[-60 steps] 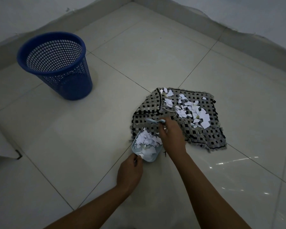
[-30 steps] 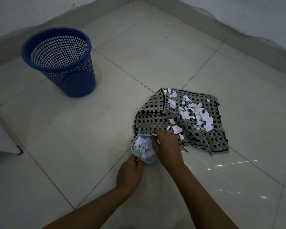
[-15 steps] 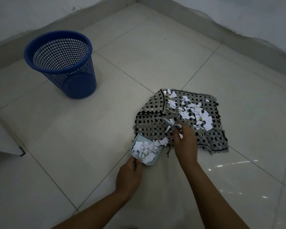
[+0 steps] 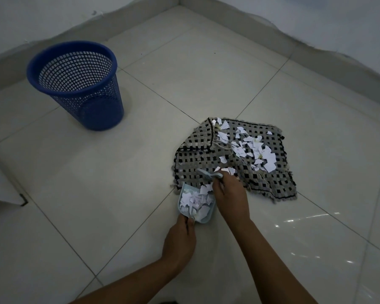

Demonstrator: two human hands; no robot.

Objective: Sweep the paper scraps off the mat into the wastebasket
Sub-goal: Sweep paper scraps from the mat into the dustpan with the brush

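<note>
A grey and black woven mat [image 4: 193,163] lies crumpled on the tiled floor. White paper scraps [image 4: 250,148] cover its far right part. My left hand [image 4: 180,240] grips the handle of a small light blue dustpan [image 4: 184,189], which rests at the mat's near edge and holds a heap of scraps. My right hand [image 4: 230,194] holds a small light blue brush [image 4: 206,173] just above the pan's mouth, at the mat's near side. A blue mesh wastebasket [image 4: 75,84] stands upright at the far left, well apart from the mat.
The floor is glossy white tile with dark grout lines. Walls with a grey skirting meet in a corner at the top. A white object with a dark corner [image 4: 4,189] juts in at the left edge.
My right hand has drawn the brush back from the scrap pile toward the dustpan's mouth. The dustpan and my left hand have stayed at the mat's near edge.
</note>
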